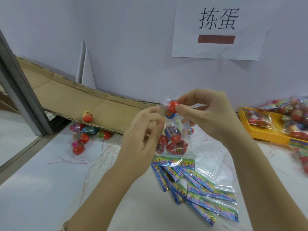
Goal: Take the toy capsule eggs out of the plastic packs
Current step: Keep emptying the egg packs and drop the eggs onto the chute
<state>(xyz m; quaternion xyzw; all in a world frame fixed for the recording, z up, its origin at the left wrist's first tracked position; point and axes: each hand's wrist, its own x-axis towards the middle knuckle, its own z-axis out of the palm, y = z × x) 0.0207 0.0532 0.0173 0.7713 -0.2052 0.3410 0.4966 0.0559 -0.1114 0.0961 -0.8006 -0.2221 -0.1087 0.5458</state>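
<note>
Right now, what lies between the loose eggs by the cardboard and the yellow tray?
In the head view, both hands: the left hand grips a clear pack, the right hand pinches a red egg at its top.

Paper sign (216, 29) with black characters up right, flattened cardboard (70, 95) at left, yellow tray (260, 130) far right

- Cardboard chute (100, 104): matt brown corrugated board, ragged edges.
- Pack (176, 140) right of the chute: clear, glossy plastic film, crinkled.
- Capsule egg (172, 106) beside the chute's right end: smooth, shiny red plastic.
- Tray (260, 132) well right of the chute: yellow plastic, perforated floor.
- Sign (216, 47) above the chute: matt white paper.
</note>
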